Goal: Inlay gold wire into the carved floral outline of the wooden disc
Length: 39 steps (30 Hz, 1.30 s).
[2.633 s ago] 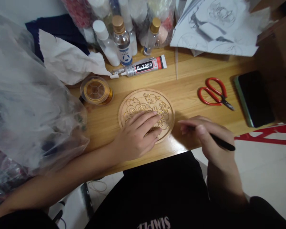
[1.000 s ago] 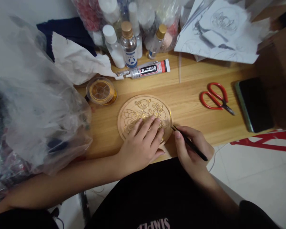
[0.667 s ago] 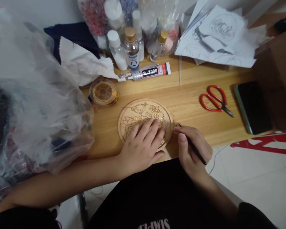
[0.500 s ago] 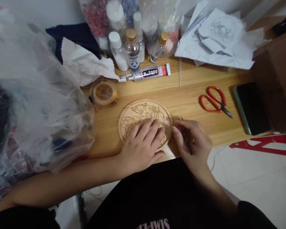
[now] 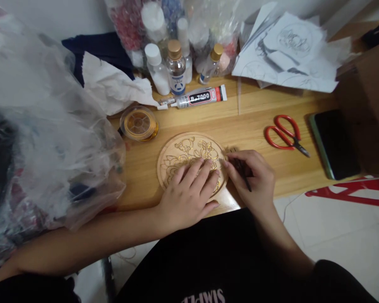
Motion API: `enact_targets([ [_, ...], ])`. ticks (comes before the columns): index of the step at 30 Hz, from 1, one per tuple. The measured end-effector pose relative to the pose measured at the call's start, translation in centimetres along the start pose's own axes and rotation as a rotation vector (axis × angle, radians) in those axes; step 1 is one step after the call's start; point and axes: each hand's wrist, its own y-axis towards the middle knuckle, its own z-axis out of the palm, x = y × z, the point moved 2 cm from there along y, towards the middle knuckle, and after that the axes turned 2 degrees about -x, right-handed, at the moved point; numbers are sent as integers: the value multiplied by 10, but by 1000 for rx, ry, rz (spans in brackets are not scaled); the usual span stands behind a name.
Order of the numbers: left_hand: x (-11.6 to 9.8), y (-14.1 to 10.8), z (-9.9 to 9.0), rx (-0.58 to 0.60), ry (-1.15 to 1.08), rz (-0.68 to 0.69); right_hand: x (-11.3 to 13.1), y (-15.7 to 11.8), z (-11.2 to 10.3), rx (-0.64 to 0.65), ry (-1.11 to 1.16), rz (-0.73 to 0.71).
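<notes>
Head view: you sat at a desk [image 5: 246, 130] of yellowish grained wood, both bare hands over its near edge.
Wooden disc: it lay flat on the desk, near the edge in front of you, directly left of your right-hand grip; it looked round, with no clear long axis.
Left hand: your left hand [image 5: 188, 191] was the nearer of the two, palm down over the disc's lower middle, fingers slightly spread, holding nothing that showed.
Right hand: your right hand [image 5: 254, 179] stood at the disc's right rim, thumb and forefinger brought narrow; whether they pinched anything fine you could not tell.
Dark tweezers [image 5: 244, 172]: held within the right-hand grip, prongs pointing away from you and a little left, so the long axis ran past the rim rather than across the face.
Disc, appearance: pale wooden disc [image 5: 183, 155], a thin line inside its edge, curling outlines on the face; gold shone at the top and right, while the petal lines at left looked thinner and browner. The centre was hidden under your hand.
Wire spool [image 5: 139, 123]: clear-flanged, gold-wound, beyond the disc to its left.
Red-handled cutters [image 5: 287, 134]: well apart at right, handles spread.
Glue tube [image 5: 199, 97]: lying on its side beyond the disc, marked B-7000.
</notes>
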Motion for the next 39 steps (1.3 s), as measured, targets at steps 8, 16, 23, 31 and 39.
enact_targets([
  [8,0,-1,0,-5,5,15,0,2,2,7,-3,-13],
  [16,0,-1,0,-4,-10,10,0,1,0,87,24,-3],
  [23,0,0,-1,2,-32,-12,-3,-1,-4,142,74,53],
  [31,1,-1,-1,2,-38,-7,-1,2,-3,165,79,109],
  [39,-1,-1,0,-20,3,21,-1,0,-1,156,83,123],
])
